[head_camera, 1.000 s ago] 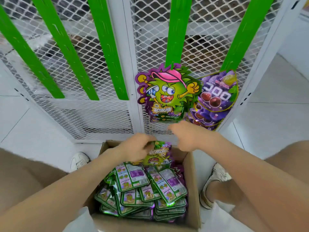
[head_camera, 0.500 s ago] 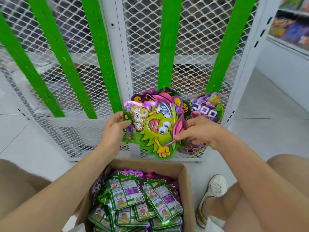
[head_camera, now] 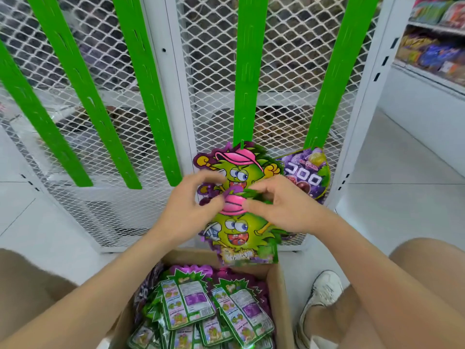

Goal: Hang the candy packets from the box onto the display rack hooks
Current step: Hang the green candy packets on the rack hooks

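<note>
I hold a green candy packet [head_camera: 237, 233] with a cartoon face and pink cap upright in front of the rack. My left hand [head_camera: 191, 205] pinches its top left and my right hand [head_camera: 281, 205] pinches its top right. Just behind and above it, another packet of the same kind [head_camera: 241, 167] hangs at the foot of a green hook strip [head_camera: 247, 71]. A purple grape packet [head_camera: 308, 172] hangs at the foot of the strip to its right. Below, the cardboard box [head_camera: 283, 298] holds several more packets [head_camera: 206, 308], backs up.
The white mesh rack [head_camera: 206, 84] carries several green strips; those on the left [head_camera: 141, 84] are bare. My knees flank the box and a white shoe [head_camera: 319, 295] rests right of it. A stocked shelf [head_camera: 437, 46] stands at the far right.
A packet was lifted from the box, turned from upside down to upright, and now sits with both hands pinching its top just below the hanging packet. The view tilted upward.
</note>
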Available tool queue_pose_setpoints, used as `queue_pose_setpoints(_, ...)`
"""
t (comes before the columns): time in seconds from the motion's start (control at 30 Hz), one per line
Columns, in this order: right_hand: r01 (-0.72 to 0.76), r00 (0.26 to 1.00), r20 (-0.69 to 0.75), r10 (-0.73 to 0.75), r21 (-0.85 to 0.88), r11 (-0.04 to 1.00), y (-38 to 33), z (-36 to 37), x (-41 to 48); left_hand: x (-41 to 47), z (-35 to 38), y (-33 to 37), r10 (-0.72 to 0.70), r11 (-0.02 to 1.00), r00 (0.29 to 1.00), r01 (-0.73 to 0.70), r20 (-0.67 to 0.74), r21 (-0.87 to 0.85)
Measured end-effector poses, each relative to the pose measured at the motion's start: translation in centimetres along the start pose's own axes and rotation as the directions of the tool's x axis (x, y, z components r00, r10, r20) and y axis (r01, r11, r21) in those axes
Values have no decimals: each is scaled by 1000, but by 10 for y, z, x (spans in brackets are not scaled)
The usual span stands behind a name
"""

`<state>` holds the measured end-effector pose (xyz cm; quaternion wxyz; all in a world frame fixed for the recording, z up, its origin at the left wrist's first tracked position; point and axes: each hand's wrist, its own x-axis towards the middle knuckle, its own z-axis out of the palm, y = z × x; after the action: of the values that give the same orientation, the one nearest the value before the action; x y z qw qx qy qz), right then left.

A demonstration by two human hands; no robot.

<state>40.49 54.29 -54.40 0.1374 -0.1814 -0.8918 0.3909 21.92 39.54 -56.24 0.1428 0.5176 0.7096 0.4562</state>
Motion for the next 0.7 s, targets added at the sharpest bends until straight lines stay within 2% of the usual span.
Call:
queue_pose_setpoints(0.07,-18,983,-183,16,-6,1000,-2,-2,8,8,2,9,-6,1000,998,5,-70,-11)
queue_pose_setpoints(0.13,-56,911,-406,67,40,998,-6,-9,15,18,2,17,6,1000,993,-6,-119,-3)
queue_pose_setpoints(0.2,-53,850,-526,35,-20,998,-15,-20,19,31,-1,25,12,1000,992,-14,-122,-20)
queue_pose_setpoints(0.3,-34,843,-535,-56,-157,987,-21,-32,30,51,-6,37,-14,997,996,8,-83,-73)
queue_pose_setpoints(0.4,-97,848,-529,-45,-237,967,-20,-43,43,67,-4,47,-30,985,999,23,-37,-172)
queue_pose_setpoints(0.47,-120,833,-552,-19,-214,969,-21,-50,50,76,-3,54,-36,974,999,29,-29,-225)
queue_pose_setpoints(0.53,-103,789,-614,-18,-161,982,-23,-54,55,84,0,60,-62,966,997,51,-35,-255)
queue_pose_setpoints(0.63,-71,725,-688,6,-66,995,-29,-54,60,93,2,66,-76,971,996,66,-37,-230)
queue_pose_setpoints(0.7,-42,714,-700,27,-5,999,-33,-52,61,95,2,71,-83,960,996,71,-35,-272)
